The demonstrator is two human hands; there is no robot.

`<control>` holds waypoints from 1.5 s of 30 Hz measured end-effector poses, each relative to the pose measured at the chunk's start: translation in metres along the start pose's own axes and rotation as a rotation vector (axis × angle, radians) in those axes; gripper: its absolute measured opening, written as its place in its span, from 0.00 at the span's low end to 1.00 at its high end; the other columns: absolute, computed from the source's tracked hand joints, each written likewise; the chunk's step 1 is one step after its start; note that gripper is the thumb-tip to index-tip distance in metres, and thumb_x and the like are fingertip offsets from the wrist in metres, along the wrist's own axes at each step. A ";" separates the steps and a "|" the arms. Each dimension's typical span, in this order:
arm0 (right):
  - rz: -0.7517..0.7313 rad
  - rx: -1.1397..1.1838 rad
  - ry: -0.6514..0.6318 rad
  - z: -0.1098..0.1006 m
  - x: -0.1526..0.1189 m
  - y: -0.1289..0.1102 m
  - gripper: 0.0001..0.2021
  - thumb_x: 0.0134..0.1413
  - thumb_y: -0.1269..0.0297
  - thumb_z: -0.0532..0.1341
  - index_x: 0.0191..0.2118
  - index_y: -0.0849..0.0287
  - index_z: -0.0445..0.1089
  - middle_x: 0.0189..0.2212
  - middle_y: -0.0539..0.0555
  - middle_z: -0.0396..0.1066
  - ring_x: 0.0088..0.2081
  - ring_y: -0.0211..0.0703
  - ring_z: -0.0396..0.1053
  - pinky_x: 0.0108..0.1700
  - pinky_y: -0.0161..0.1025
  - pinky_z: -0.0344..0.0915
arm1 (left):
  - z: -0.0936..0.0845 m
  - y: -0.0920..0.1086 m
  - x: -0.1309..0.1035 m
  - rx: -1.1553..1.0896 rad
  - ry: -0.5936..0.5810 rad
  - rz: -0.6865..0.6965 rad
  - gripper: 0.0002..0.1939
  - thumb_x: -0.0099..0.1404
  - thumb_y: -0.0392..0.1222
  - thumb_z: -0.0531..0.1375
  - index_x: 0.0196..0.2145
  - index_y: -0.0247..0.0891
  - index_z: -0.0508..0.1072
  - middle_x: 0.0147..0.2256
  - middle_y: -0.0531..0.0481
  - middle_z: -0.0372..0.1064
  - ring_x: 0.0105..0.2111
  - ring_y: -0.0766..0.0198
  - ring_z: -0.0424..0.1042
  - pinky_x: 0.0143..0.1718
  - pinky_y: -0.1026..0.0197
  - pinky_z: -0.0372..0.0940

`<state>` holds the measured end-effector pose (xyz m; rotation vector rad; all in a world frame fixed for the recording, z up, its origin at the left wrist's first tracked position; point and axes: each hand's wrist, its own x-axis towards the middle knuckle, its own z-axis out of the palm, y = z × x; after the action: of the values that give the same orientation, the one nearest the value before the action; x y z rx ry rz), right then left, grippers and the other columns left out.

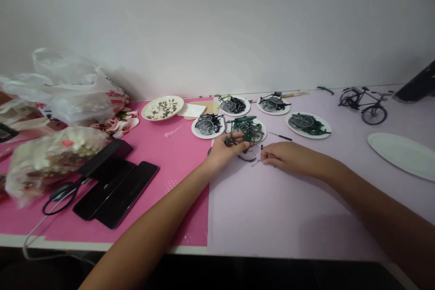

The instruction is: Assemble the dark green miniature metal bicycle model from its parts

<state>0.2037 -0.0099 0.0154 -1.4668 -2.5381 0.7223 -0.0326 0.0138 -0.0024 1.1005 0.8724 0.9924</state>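
My left hand [224, 152] is closed around a green model bicycle part [248, 137], held low over the table in front of a white plate [263, 123] with more green pieces and wheels. A dark curved piece [249, 159] shows below its fingers. To the right, my right hand [285, 156] rests at the table with its fingers pinched together; what they hold, if anything, is hidden. Small thin parts [255, 163] lie between the two hands. Behind the right hand is a thin screwdriver [281, 136].
Several plates of model parts, such as this right one [324, 133], stand at the back. An assembled model bicycle [363, 104] and an oval white plate [401, 154] are at right. Phones [127, 195], plastic bags [68, 86] and a bowl of small pieces [146, 112] occupy the left.
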 end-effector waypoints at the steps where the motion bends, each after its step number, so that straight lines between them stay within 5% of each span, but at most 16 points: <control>1: 0.005 -0.005 0.004 0.001 0.000 -0.001 0.10 0.66 0.59 0.58 0.34 0.53 0.72 0.33 0.51 0.78 0.33 0.47 0.72 0.34 0.40 0.60 | 0.000 -0.001 0.000 0.003 0.001 0.003 0.26 0.54 0.38 0.76 0.48 0.31 0.76 0.41 0.40 0.81 0.38 0.60 0.80 0.48 0.56 0.72; 25: -0.035 -0.098 0.070 0.001 -0.002 -0.006 0.09 0.63 0.60 0.61 0.34 0.51 0.78 0.30 0.51 0.78 0.30 0.46 0.71 0.32 0.39 0.58 | 0.004 0.001 -0.002 0.039 0.052 -0.005 0.24 0.54 0.38 0.76 0.47 0.33 0.77 0.39 0.43 0.81 0.38 0.59 0.81 0.48 0.55 0.73; 31: -0.045 -0.120 0.072 0.002 -0.004 -0.011 0.10 0.65 0.62 0.58 0.32 0.53 0.72 0.33 0.51 0.78 0.33 0.47 0.73 0.33 0.40 0.58 | 0.006 0.001 -0.002 -0.011 0.039 -0.012 0.22 0.55 0.36 0.75 0.46 0.33 0.76 0.38 0.43 0.82 0.37 0.60 0.81 0.49 0.55 0.73; 40: 0.020 -0.152 0.035 0.002 -0.004 -0.015 0.10 0.67 0.61 0.56 0.31 0.53 0.65 0.24 0.49 0.71 0.25 0.43 0.67 0.28 0.38 0.53 | 0.003 -0.002 0.000 0.081 0.065 0.031 0.23 0.54 0.39 0.76 0.46 0.34 0.77 0.37 0.45 0.80 0.34 0.63 0.78 0.45 0.57 0.72; 45: -0.022 -0.104 0.217 0.000 -0.001 -0.011 0.09 0.67 0.57 0.57 0.38 0.53 0.70 0.23 0.48 0.66 0.24 0.41 0.64 0.29 0.36 0.54 | 0.005 -0.003 -0.001 0.133 0.094 0.048 0.22 0.54 0.39 0.76 0.46 0.34 0.78 0.36 0.47 0.79 0.34 0.63 0.77 0.44 0.58 0.72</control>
<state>0.1959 -0.0149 0.0207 -1.4573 -2.4534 0.4078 -0.0276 0.0113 -0.0036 1.1997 1.0037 1.0441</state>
